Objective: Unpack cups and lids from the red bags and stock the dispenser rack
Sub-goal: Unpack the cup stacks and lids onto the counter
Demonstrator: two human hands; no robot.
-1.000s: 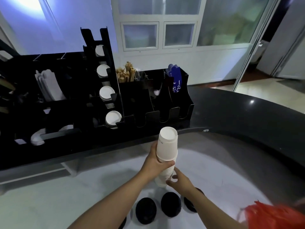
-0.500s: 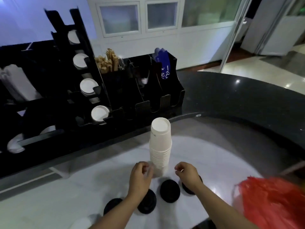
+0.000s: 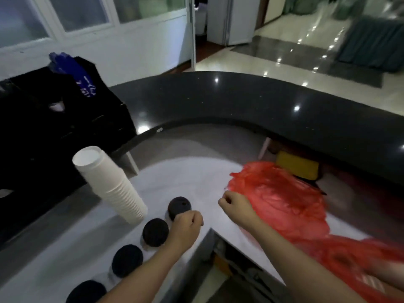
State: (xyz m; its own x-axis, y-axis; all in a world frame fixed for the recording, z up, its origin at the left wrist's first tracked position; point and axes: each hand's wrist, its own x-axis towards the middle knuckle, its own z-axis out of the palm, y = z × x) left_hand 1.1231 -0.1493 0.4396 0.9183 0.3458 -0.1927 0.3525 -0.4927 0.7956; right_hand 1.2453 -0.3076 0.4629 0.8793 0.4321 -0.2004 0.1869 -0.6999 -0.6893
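Red bag: lay crumpled along the counter's right edge, just beside the empty, curled right hand; left hand, also curled and empty, sat farther off by the black lids.

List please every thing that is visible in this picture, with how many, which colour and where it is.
cup stack: one stack, white, upside down on the white counter, left of centre
lid stacks: four, black, in a row in front of the cups
red bag: one, on the counter at right
dispenser rack: one, black, far left
blue packet: one, in the rack
yellow object: one, under the dark ledge
counter: white
left hand: fingers curled, beside the lids
right hand: fingers curled, at the bag's edge
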